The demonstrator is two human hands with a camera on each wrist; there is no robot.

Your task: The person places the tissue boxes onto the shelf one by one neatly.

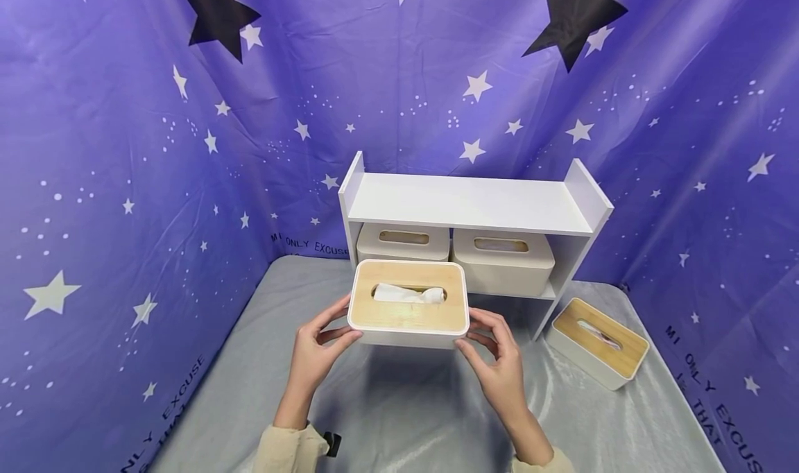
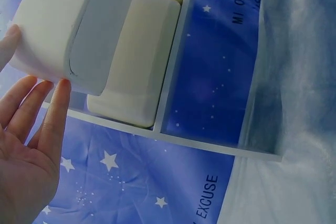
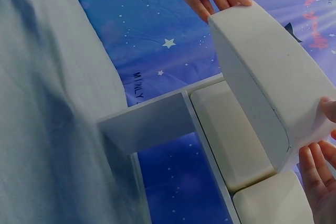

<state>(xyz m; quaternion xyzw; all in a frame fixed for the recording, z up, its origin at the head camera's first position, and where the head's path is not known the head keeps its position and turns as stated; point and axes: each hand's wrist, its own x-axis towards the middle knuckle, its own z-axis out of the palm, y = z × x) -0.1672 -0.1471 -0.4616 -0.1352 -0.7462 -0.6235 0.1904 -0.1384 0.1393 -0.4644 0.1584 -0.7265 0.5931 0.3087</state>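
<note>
A white tissue box [image 1: 408, 317] with a light wooden lid and a white tissue in its slot is held in the air in front of the white shelf [image 1: 468, 199]. My left hand [image 1: 315, 355] grips its left end, thumb at the front and fingers along the side; the left wrist view shows this hand [image 2: 34, 145] at the box's lower edge. Gripping the opposite end is my right hand [image 1: 499, 362], only partly visible as the hand [image 3: 320, 174] at the edge of the right wrist view. The box's pale underside [image 3: 257, 103] shows there.
Two cream tissue boxes, a left one [image 1: 402, 241] and a right one [image 1: 505, 268], stand in the shelf's compartment. Another wood-lidded tissue box [image 1: 599, 341] sits right of the shelf on the grey cloth [image 1: 250, 390]. A purple star-patterned curtain [image 1: 399, 78] surrounds the table.
</note>
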